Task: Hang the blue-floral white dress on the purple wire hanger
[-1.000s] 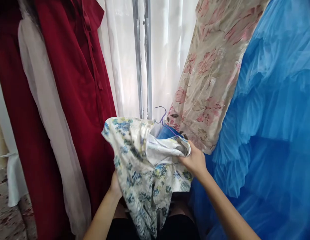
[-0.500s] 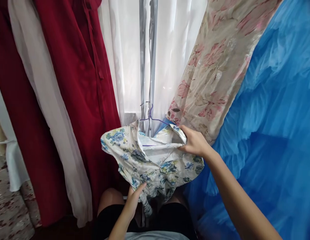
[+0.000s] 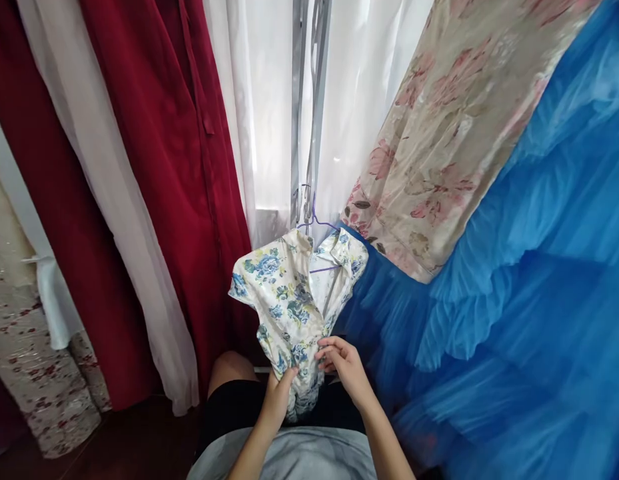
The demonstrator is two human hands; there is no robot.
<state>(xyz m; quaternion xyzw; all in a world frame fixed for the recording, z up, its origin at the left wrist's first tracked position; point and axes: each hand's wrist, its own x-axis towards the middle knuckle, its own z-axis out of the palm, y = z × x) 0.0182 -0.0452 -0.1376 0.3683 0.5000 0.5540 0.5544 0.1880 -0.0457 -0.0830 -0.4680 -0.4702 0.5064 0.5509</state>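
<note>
A white short-sleeved garment with blue and yellow-green flowers hangs by its shoulders on a thin purple hanger. Its neckline gapes in a deep V, and the hanger's lower bar shows inside. My left hand grips the gathered cloth at the waist on the left side, thumb on top. Across from it, my right hand is at the front edge below the V. Its fingers are loosely bent and apart, with the tips at the cloth. The garment's lower part bunches above my lap, and its end is hidden.
A grey metal stand rises behind the hanger, before a white curtain. Dark red gowns and a pale sheer drape hang left. A beige dress with pink flowers and a blue tulle gown hang right.
My right hand has let go of the collar at the right shoulder and come down to the waist. The neckline has narrowed and the right shoulder hangs on the hanger. My left hand keeps its hold.
</note>
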